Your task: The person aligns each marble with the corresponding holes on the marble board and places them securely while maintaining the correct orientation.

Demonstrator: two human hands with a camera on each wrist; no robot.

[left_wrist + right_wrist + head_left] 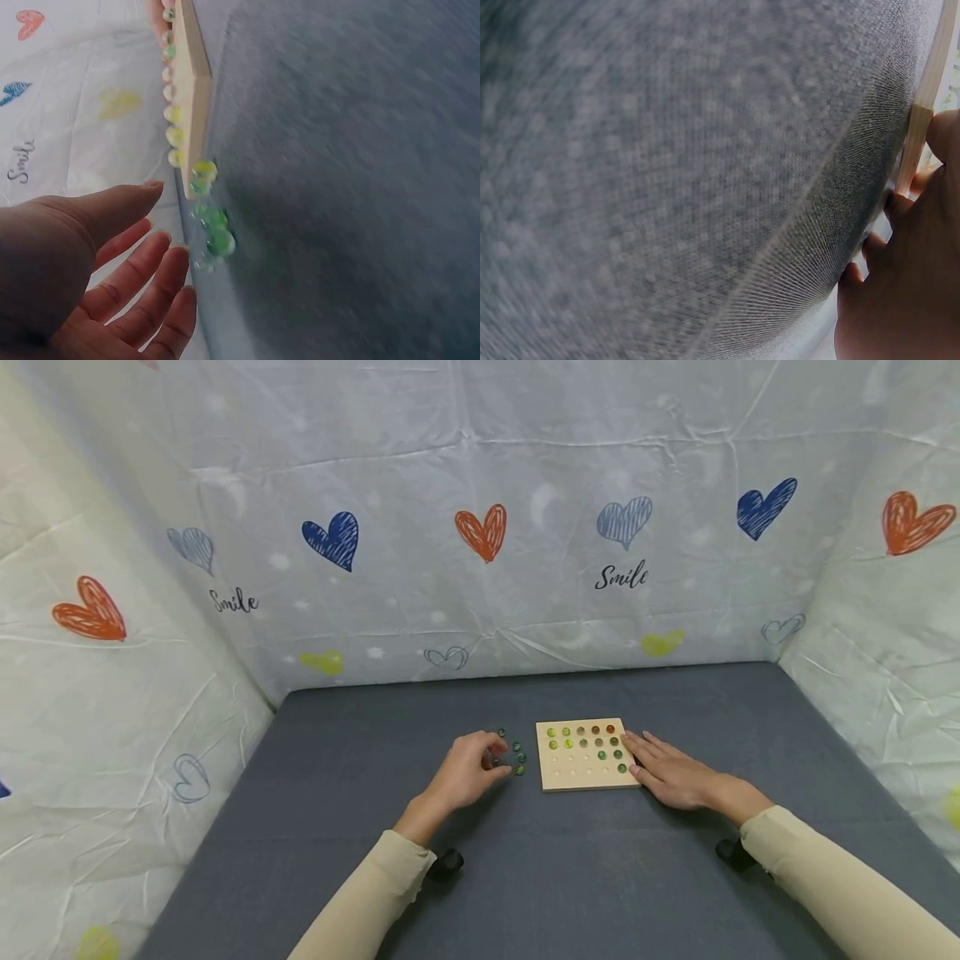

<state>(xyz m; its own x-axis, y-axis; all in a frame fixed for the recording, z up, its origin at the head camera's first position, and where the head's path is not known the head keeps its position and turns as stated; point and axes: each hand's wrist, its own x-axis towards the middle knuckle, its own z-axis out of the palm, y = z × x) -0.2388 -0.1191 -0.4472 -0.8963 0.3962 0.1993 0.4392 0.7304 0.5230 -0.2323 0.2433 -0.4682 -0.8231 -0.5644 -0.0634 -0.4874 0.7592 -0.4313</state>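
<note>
In the head view, a pale pegboard (pixel 577 764) lies on the dark grey bench (pixel 585 877), just right of the frame's centre. Seated marbles (pixel 598 742) fill its upper two rows, yellow-green at left, brownish to red and dark green towards the right; the third row has two green ones at its right end, the fourth row one. Loose green marbles (pixel 522 757) sit between the board and the left hand (pixel 467 770), whose thumb and fingers are bent but apart. The right hand (pixel 675 774) lies flat, fingers extended, its tips touching the board's right edge. A white cloth (pixel 405 602) printed with hearts spans the top.

In the left wrist view, the left hand fills the lower left, thumb clear of the loosely bent fingers; the loose marbles are near the centre, below the board.

In the right wrist view, the right hand is at the lower right, its thumb against the board's edge.
</note>
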